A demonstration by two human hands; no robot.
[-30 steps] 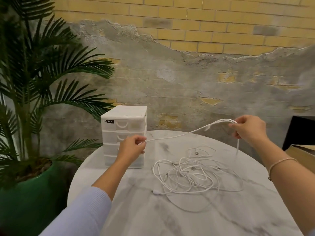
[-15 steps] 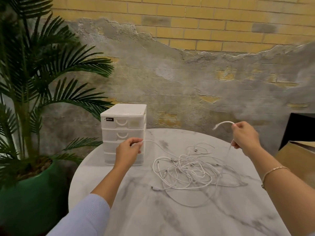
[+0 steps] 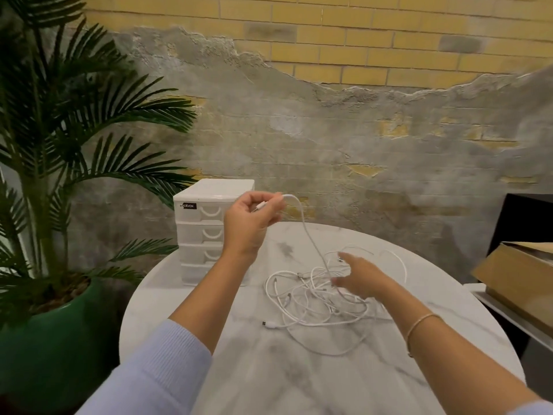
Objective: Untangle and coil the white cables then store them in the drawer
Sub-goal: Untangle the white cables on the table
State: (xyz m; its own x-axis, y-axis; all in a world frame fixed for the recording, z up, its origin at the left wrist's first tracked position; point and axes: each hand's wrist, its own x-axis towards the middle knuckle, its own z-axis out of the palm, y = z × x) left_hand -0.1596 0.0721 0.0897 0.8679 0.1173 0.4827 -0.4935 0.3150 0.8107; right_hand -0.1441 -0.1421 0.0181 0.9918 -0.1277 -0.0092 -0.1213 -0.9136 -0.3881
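On the left of the drawer unit [image 3: 209,223] stands a palm plant [image 3: 68,151] in a green pot [image 3: 51,348]. The drawer unit is white, and its drawers that I can see are closed; what is inside cannot be seen through the cloudy fronts. Just to the right of it, raised in front of its top drawer, the left hand [image 3: 250,221] pinches one end of a white cable [image 3: 302,218], which hangs down in a curve to the tangled cables [image 3: 317,298] on the marble table [image 3: 269,378]. Further right of the unit, the right hand [image 3: 359,278] reaches over the pile with relaxed fingers and grasps nothing. The cables look light, thin and soft, so I think they will slide and snag easily; it is better to hold near a plug end and follow one strand. At the far right lies a cardboard box [image 3: 520,274], its contents not visible.
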